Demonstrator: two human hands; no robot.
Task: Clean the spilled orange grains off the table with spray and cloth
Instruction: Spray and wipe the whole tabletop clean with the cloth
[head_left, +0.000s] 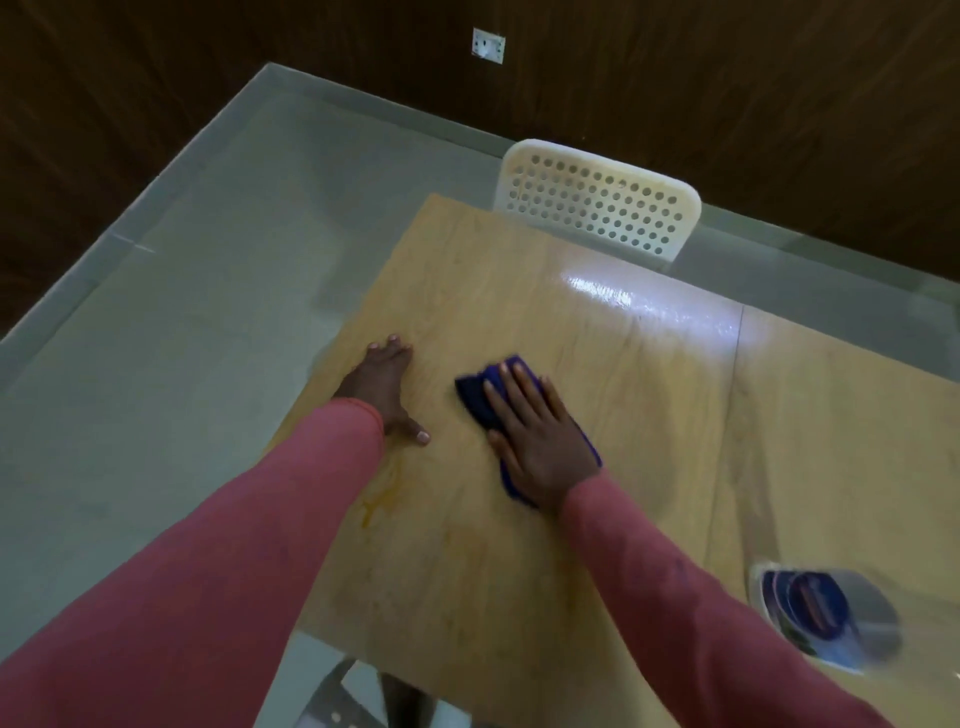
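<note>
Blue soft cloth (488, 400) lies flat on the shiny light-wood tabletop (623, 374) under the right hand (540, 436), whose straight fingers press it down, while the left hand (387, 387) rests spread flat near the left edge. An orange smear (382, 493) sits by that edge, just beside the pink sleeve (260, 519), so a wipe to the left could push the mess onto the grey floor (156, 364), or the sleeve could drag through it. Open room lies ahead toward the white plastic chair with holes (597, 202), but the blurry clear spray bottle with a blue label (826, 613) near the right arm could get knocked over.
</note>
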